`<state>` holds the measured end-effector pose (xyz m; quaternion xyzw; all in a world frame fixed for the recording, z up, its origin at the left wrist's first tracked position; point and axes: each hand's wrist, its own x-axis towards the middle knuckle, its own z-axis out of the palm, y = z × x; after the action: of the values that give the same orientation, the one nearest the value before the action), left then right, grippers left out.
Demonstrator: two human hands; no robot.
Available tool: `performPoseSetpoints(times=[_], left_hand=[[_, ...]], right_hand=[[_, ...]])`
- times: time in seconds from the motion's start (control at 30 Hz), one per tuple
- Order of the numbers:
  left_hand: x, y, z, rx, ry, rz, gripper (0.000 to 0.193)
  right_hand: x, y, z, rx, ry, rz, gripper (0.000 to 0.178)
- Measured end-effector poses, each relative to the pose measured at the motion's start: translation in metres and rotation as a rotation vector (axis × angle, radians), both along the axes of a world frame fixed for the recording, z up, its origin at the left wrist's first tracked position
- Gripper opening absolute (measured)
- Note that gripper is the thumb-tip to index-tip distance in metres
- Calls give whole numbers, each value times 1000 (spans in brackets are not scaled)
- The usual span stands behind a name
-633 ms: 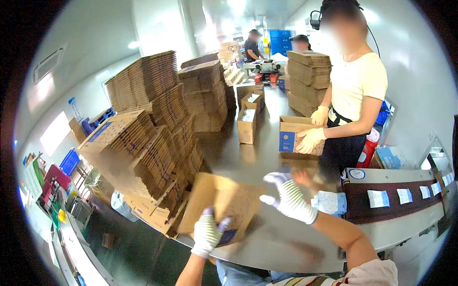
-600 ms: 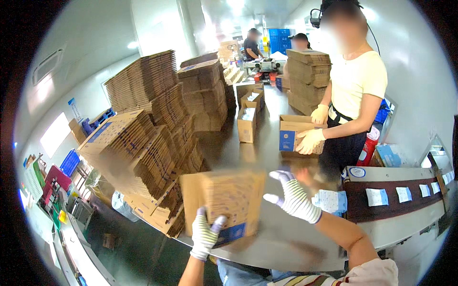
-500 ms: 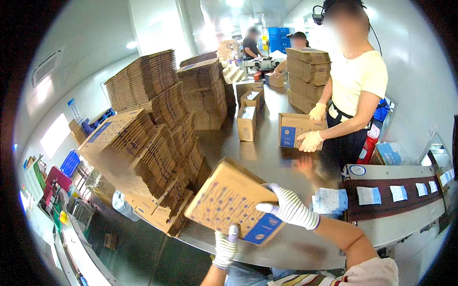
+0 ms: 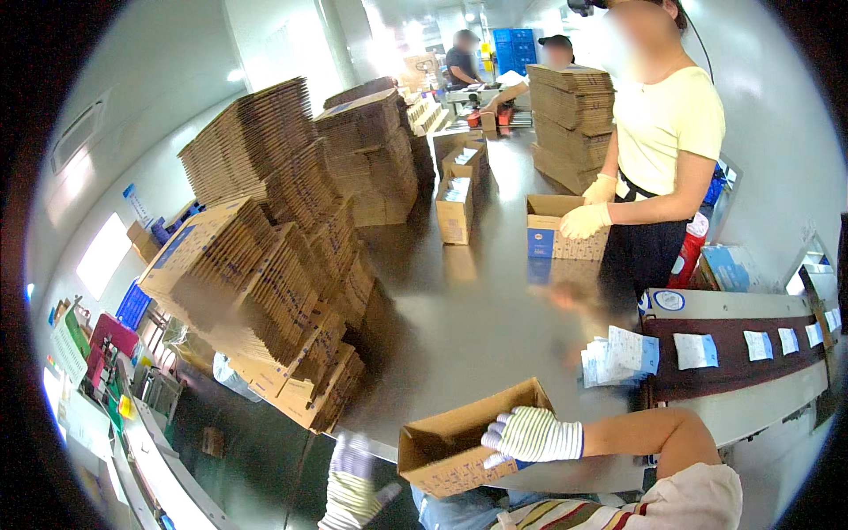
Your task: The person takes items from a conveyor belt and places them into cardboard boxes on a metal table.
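Observation:
An open-topped cardboard box (image 4: 459, 473) stands at the near edge of the metal table, its opening upward and its inside bare where it shows. My right hand (image 4: 534, 435), in a striped glove, grips its near wall at the rim, toward the right end. Apart from the box, to its left, my left hand (image 4: 353, 484) in a matching glove is slightly blurred; its thumb is spread from the fingers and nothing is in it. Across the table, a co-worker's gloved hands (image 4: 590, 212) are at another open cardboard box (image 4: 567, 243).
Tall stacks of flattened cartons (image 4: 256, 274) fill the table's left side; another stack (image 4: 572, 124) stands at the far right. Filled boxes (image 4: 455, 212) stand mid-table. White-and-blue packets (image 4: 618, 356) pile at the end of a dark conveyor belt (image 4: 729, 375) carrying more packets.
The box in my right hand has come down and turned, so its opening faces up. My left hand has let go and moved left. The co-worker's hands have shifted on the other box.

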<state>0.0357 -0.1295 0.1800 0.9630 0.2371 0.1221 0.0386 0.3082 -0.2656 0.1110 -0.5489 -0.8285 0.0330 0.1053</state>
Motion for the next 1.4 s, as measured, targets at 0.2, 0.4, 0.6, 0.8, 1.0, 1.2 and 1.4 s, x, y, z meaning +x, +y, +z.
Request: performPoseSetpoints(times=[0.2,0.4,0.6,0.8,1.0,1.2,1.4], left_hand=[[20,-7,-62,96,596,-904,31],[83,15,-24,254,521,-792,36],[83,4,-39,17,390,-575,24],[102,0,-49,80,310,-619,20],[111,1,-51,25,311,-560,24],[103,-11,-44,125,340,-440,17],[111,-7,-55,-4,195,-406,20]], right_hand=[[3,-17,-44,458,-109,236,26],[84,40,-25,381,-194,204,35],[167,23,35,67,202,-546,47],[297,-96,18,-794,19,-490,53],[205,-69,-17,-574,-126,-451,83],[98,1,-61,-305,-262,-486,86],[70,10,-55,-597,-404,-465,75]])
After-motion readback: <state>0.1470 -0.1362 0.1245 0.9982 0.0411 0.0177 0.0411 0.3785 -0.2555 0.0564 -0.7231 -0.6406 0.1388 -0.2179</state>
